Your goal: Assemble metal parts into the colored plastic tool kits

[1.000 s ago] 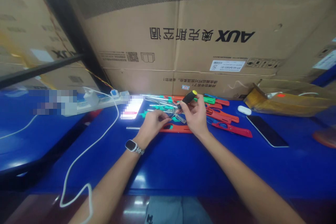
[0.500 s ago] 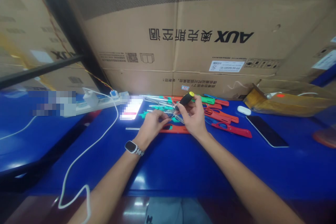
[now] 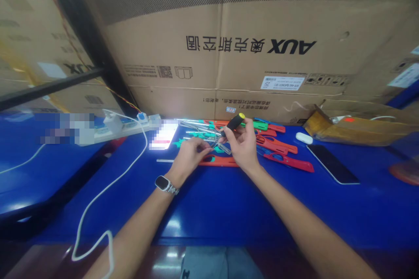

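Slightly to the right is where the tool and my right hand have shifted since half a second ago; my left hand has stayed in its place. My right thumb and fingers are clamped on the tool's black handle, which leans with its yellow end up and to the right. My left thumb and fingers are drawn together near the tool's lower end, by some thin, dark, wire-like bits; whether they grip these I cannot tell, as the spot is too small and blurred. A clear piece shows between my hands, next to my right fingers.

On my left wrist sits a watch. Just under my hands, an orange lighter lies on the blue table, its metal stem to the left. More lighters lie behind and to the right, among them a green one and a red one.

Farther right are a white case, a dark phone and a taped box. To the left lies a lit screen, near a power strip with a white cable. A big carton, its print upside down, stands behind everything.
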{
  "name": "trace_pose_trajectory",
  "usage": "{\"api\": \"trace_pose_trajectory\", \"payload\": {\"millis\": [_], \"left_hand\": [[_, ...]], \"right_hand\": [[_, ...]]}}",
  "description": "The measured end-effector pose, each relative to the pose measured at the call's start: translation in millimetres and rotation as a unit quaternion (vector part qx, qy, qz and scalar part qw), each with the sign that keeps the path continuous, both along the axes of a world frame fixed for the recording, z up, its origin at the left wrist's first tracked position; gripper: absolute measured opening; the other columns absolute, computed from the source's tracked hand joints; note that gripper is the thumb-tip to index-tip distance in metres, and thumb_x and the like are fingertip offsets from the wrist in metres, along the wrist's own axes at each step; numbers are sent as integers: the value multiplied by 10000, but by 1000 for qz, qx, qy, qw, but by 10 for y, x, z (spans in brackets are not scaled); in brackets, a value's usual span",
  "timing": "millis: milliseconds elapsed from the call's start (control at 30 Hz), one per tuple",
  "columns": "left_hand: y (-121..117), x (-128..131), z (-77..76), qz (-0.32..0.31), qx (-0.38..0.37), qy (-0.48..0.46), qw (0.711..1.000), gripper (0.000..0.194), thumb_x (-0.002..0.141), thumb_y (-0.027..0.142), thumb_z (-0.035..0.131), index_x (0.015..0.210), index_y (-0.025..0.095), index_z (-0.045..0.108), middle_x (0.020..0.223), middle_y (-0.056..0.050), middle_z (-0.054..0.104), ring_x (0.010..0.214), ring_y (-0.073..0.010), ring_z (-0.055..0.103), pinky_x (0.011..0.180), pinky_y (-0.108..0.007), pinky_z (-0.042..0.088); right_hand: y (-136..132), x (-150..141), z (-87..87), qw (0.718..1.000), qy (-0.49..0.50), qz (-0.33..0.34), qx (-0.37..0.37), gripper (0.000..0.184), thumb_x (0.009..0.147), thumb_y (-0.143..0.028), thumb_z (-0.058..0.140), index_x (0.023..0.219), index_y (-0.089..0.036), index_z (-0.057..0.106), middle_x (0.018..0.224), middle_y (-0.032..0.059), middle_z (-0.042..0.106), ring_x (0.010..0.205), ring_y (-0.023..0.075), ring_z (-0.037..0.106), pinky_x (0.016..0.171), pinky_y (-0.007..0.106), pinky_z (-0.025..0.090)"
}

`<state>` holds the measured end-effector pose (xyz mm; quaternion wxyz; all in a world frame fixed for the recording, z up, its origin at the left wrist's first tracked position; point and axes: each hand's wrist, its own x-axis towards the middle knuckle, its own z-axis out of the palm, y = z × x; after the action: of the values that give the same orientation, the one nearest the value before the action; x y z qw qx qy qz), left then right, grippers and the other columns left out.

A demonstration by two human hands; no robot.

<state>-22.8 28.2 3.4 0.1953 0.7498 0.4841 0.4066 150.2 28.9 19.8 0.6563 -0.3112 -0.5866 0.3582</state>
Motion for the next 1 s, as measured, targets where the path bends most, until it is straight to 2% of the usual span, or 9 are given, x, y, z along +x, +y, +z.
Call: {"api": "trace_pose_trajectory", "payload": {"millis": [200, 433, 667, 733, 800, 867, 1000], "left_hand": [[-10, 17, 6, 0, -29, -19, 999, 139, 786, 284, 770, 736, 173, 701, 737, -25, 729, 662, -163, 650, 603, -256, 488], [-4, 2, -14, -3, -17, -4, 1000, 123, 794, 272, 768, 745, 179, 705, 745, -19, 723, 676, -158, 643, 623, -259, 479], [-2, 44, -16, -7, -29, -6, 1000, 138, 820, 297, 741, 776, 175, 694, 788, -30, 728, 714, -176, 657, 667, -282, 497], [-1, 43, -4, -11, -17, 26, 999, 203, 799, 353, 762, 863, 172, 697, 872, -49, 734, 798, -207, 668, 731, -316, 513], [-9, 40, 29, -14, 23, 73, 997, 349, 766, 433, 781, 976, 172, 681, 982, -72, 717, 940, -253, 653, 836, -372, 511], [-19, 60, 73, -39, 53, 123, 990, 426, 769, 495, 761, 1039, 181, 664, 1053, -84, 686, 1031, -280, 618, 898, -409, 495], [-5, 233, 106, -153, 41, 190, 969, 432, 797, 523, 724, 1069, 193, 666, 1089, -86, 665, 1022, -276, 614, 892, -400, 496]], "right_hand": [[-4, -2, 18, 1000, 10, -6, 1, 344, 882, -409, 651, 1069, -286, 390, 849, -24, 644, 604, 135, 668, 580, 288, 586], [0, -4, -8, 1000, -5, -3, 1, 363, 876, -398, 661, 1078, -280, 383, 878, -32, 636, 599, 120, 668, 609, 286, 603], [-2, 45, 25, 998, -38, 47, 1, 366, 908, -389, 623, 1082, -273, 322, 845, -26, 676, 571, 117, 662, 556, 270, 580], [3, 79, 51, 999, -34, 41, 5, 362, 913, -381, 620, 1095, -275, 326, 811, -40, 660, 541, 112, 650, 536, 263, 567], [21, 132, 80, 999, -29, 14, 9, 366, 911, -379, 628, 1104, -279, 334, 781, -51, 640, 505, 108, 632, 495, 250, 541], [46, 199, 104, 999, -28, -18, 9, 373, 907, -394, 634, 1104, -283, 338, 746, -58, 623, 465, 106, 605, 443, 238, 506], [83, 314, 108, 998, -39, -50, -1, 379, 905, -440, 625, 1110, -293, 342, 708, -58, 593, 415, 100, 541, 392, 238, 454]]}}
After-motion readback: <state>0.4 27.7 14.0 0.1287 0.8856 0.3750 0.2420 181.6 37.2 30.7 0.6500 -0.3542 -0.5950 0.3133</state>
